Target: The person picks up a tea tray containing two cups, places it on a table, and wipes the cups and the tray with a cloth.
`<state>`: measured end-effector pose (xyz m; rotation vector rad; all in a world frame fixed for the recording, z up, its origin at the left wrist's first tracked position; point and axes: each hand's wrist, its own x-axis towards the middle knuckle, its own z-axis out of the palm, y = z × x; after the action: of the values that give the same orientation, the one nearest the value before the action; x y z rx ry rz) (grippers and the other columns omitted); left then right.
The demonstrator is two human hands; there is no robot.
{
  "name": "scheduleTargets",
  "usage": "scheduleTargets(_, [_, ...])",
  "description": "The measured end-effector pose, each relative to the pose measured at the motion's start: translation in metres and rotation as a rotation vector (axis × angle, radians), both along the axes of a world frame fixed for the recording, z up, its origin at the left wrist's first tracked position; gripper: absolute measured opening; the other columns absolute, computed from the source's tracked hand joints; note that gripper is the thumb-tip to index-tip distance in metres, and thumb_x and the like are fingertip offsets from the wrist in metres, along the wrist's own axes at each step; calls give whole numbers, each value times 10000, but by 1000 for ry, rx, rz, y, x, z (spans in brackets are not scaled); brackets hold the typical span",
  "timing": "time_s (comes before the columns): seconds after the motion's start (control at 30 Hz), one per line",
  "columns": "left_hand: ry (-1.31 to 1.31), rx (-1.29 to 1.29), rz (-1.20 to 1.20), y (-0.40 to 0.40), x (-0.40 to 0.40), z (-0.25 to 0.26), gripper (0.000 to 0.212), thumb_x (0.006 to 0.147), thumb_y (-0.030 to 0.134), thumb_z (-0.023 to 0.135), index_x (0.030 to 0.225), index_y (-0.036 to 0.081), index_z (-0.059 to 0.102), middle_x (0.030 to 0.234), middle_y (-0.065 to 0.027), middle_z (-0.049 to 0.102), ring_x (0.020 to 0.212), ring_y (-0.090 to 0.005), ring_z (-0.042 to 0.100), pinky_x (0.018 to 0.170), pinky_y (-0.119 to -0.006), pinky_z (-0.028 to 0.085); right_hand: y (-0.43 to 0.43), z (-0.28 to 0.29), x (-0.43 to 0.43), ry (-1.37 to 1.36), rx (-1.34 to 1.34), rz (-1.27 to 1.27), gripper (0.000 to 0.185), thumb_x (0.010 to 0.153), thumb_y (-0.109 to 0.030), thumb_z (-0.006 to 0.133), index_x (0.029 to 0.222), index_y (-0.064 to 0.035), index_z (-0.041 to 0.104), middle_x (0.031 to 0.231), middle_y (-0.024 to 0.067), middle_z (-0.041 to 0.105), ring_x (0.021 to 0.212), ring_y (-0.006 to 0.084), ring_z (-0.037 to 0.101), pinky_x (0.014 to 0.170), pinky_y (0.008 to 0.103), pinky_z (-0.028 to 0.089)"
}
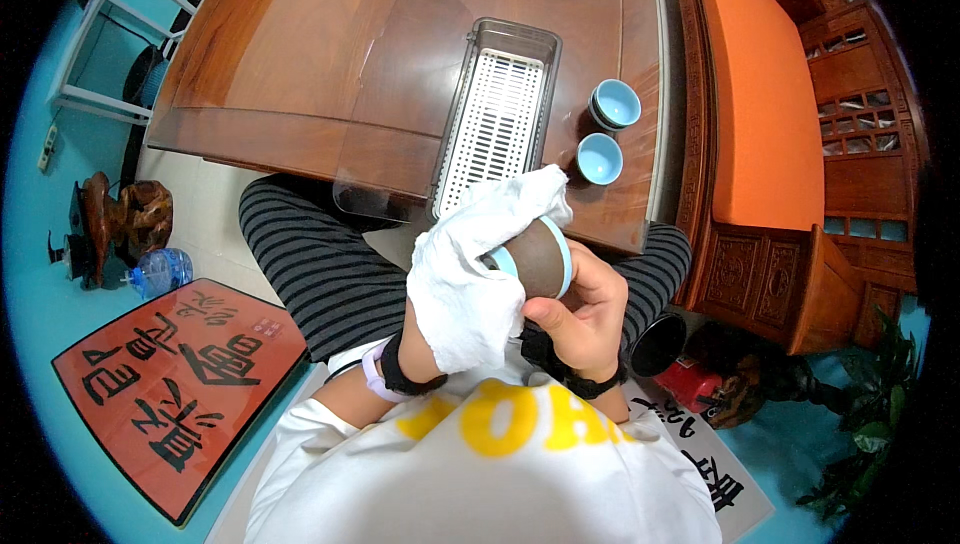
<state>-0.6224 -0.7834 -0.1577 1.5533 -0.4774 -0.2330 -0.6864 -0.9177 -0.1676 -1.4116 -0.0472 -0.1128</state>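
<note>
In front of my chest, my right hand [589,311] grips a cup [531,263] with a brown outer wall and light blue bands at both ends. The cup is tilted on its side, and my thumb presses near its edge. A white cloth [465,266] drapes over my left hand [417,341] and wraps the cup's left end. Only the wrist side of that hand shows; its fingers are hidden beneath the cloth. Beyond the cloth, a single light blue cup [600,159] and a stack of similar cups [615,104] stand on the table.
A dark tray with a white slotted insert [491,116] rests on the glass-topped wooden table [300,120]. To the right runs a carved wooden bench with an orange cushion [765,94]. A red calligraphy board [180,386] and a water bottle [163,272] are at the left.
</note>
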Motion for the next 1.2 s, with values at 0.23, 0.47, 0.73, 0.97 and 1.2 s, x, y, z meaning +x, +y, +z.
scheduleTargets(0.23, [295,-467,65,-4,-20,-16,478,807,316,556,1126,-40,536,1184,-187,541,1028,-272,564,920,-372,432,9,2,2,-168,-253,14,294,761,-165,707,923,38,571,961,165,578,841,253,575,754,302,449])
scheduleTargets(0.47, [245,-269,67,6,-28,-13,279,848,123,480,1095,1,526,1094,-126,550,1012,-221,527,893,-337,418,9,-5,0,-236,-333,33,303,744,-171,718,914,33,573,960,174,570,848,290,568,755,320,451])
scheduleTargets(0.73, [355,-392,101,2,-34,-33,331,878,226,459,1103,-13,497,1101,-170,544,1010,-269,550,886,-380,440,5,-6,0,-216,-277,38,310,725,-204,736,872,24,585,931,163,589,823,261,581,743,312,451])
scheduleTargets(0.97, [168,-406,-38,-9,-8,7,372,823,114,498,1167,-22,532,1181,-195,549,1135,-262,511,988,-353,365,4,-11,-9,14,334,-71,492,750,-313,728,1017,65,560,1153,146,544,1016,189,543,893,314,411])
scheduleTargets(1.2, [1,-93,-27,-12,-4,7,481,781,63,544,1253,13,462,1207,-164,526,1111,-263,520,947,-325,395,9,-1,-3,96,501,-155,597,737,-372,734,1082,66,523,1011,104,610,909,165,595,823,288,460])
